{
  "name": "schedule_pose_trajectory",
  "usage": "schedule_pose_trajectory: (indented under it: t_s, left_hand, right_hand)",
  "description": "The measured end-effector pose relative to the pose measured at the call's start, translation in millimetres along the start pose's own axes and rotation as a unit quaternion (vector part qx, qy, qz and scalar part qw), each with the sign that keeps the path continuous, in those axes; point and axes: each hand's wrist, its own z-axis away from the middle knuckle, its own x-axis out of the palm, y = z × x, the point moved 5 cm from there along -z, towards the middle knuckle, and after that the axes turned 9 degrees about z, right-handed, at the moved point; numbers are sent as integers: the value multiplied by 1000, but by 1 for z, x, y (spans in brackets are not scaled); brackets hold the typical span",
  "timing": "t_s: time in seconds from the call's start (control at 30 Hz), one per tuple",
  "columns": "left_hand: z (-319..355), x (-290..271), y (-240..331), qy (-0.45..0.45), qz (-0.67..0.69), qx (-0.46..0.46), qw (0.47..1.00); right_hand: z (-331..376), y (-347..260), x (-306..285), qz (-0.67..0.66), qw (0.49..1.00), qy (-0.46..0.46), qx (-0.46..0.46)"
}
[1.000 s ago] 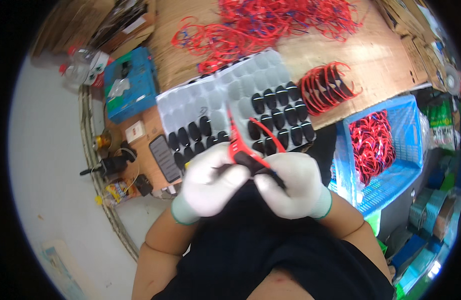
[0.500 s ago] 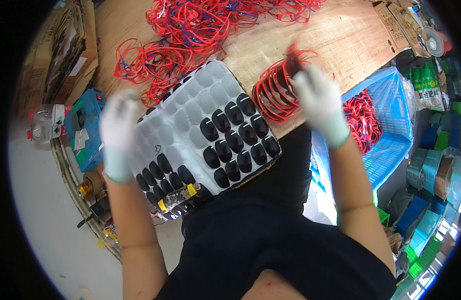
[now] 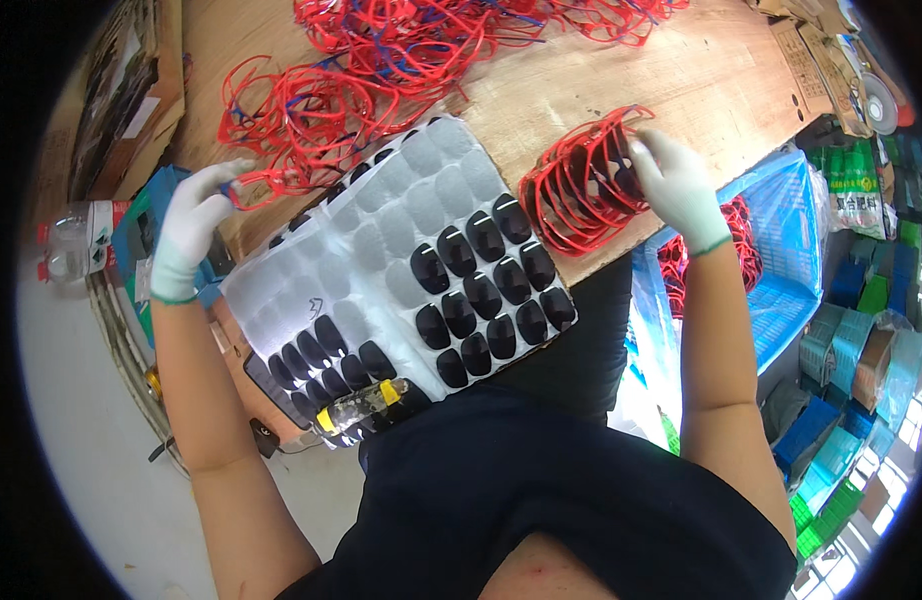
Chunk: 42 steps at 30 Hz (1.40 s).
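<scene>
Now — left hand (image 3: 193,228) pinching thin frame (image 3: 273,178) | right hand (image 3: 679,188) touching curved glasses (image 3: 585,180) — grip unclear

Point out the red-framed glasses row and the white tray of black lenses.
Red-framed glasses row (image 3: 584,182), head view: row's middle.
White tray of black lenses (image 3: 386,312), head view: bare middle strip.

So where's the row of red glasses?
In the head view, the row of red glasses is right of centre on the wooden table, between the lens tray and blue crate, the right hand at its right end.
</scene>
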Motion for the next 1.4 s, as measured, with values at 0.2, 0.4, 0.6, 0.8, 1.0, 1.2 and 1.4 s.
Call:
schedule_pose_trajectory:
  t_s: [0.2, 0.4, 0.6, 0.8, 1.0, 1.2, 1.4]
  left_hand:
    - [109, 22, 59, 109, -41, 31, 993]
    - [182, 122, 75, 114, 214, 61, 968]
    - [227, 161, 71, 88, 256, 159, 950]
    - [236, 192, 73, 51, 221, 111, 968]
    - [242, 206, 98, -25, 67, 115, 991]
    - [249, 209, 98, 1, 118, 129, 985]
    - [266, 201, 107, -46, 127, 221, 966]
  right_hand:
    - [58, -112, 3, -68, 988, 40, -132]
    - [58, -131, 41, 67, 988, -134, -36]
    - [84, -131, 13, -19, 993, 39, -109]
    - [187, -184, -31, -366, 907, -80, -192]
    - [226, -215, -9, -553, 805, -153, -151]
    - [235, -215, -9, -613, 772, -141, -87]
    - [226, -220, -9, -564, 683, -454, -102]
